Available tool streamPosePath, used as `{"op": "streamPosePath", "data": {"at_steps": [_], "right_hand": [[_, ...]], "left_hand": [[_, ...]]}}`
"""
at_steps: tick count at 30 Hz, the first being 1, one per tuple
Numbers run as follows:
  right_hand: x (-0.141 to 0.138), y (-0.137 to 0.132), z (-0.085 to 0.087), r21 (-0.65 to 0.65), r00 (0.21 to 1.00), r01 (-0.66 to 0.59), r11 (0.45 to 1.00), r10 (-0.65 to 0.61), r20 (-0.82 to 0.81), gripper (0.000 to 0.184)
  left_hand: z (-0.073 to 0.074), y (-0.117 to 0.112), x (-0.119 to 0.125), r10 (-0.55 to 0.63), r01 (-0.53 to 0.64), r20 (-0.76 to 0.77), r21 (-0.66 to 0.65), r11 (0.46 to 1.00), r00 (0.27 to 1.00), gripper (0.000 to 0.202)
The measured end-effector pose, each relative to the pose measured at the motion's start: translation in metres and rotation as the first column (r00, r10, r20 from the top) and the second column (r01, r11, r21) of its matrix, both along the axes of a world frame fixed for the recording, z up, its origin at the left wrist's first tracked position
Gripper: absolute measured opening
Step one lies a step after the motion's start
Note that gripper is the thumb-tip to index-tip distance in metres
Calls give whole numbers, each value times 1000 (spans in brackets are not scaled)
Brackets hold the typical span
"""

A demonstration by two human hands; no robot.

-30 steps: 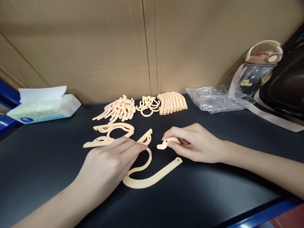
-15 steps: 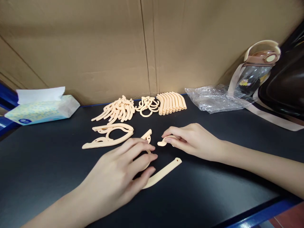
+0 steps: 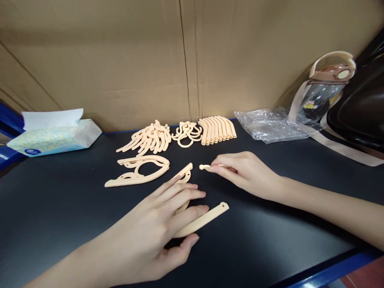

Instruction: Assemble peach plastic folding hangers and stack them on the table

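Note:
My right hand (image 3: 246,172) pinches a small cream plastic hanger hook (image 3: 205,167) between thumb and fingers, above the black table. Only one end of it sticks out to the left; the rest is covered by my fingers. My left hand (image 3: 162,220) is spread palm down, thumb apart. It lies over a cream hanger arm (image 3: 207,220) with a hole at its right end, and over part of another cream hanger piece (image 3: 186,173) beyond it. Whether these two pieces are joined is hidden. Left of them lies a folded cream hanger (image 3: 153,176).
Along the back of the black table (image 3: 270,224) lie a heap of curved hanger arms (image 3: 153,138), loose hooks (image 3: 186,134) and a neat row of arms (image 3: 217,130). A tissue pack (image 3: 57,138) sits left; a clear plastic bag (image 3: 267,124) and strapped bottle (image 3: 322,96) stand right.
My left hand has slid slightly right, its thumb opening away from the fingers and over the near side of the arm. My right hand has raised and turned the hook.

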State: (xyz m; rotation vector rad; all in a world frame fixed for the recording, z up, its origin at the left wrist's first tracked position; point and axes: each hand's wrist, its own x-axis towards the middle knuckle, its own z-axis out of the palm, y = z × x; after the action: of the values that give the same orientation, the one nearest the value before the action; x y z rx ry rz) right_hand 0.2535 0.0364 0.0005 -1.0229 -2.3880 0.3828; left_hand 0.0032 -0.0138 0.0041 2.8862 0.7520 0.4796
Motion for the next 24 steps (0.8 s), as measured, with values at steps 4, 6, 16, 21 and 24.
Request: {"op": "streamPosePath", "data": {"at_steps": [4,6,16,21,24], "right_hand": [[1,2,-1,25,999,42,999,-43,10,32],[1,1,-1,17,998,59,998,-59,13,32],[1,-1,-1,-19,996,65,998,-64,61,31],[2,-1,-2,-21,996,60,998,-58,61,30],[1,-2,-2,-22,997,64,998,-63,41,30]], "left_hand": [[0,3,-3,169,-172,39,86,981,985,32],[2,6,-5,286,-294,69,190,937,956,30],[4,1,2,375,-366,-5,211,907,927,43],[1,4,-1,393,-391,25,188,901,919,28],[-1,6,-3,395,-395,33,150,906,918,27]]}}
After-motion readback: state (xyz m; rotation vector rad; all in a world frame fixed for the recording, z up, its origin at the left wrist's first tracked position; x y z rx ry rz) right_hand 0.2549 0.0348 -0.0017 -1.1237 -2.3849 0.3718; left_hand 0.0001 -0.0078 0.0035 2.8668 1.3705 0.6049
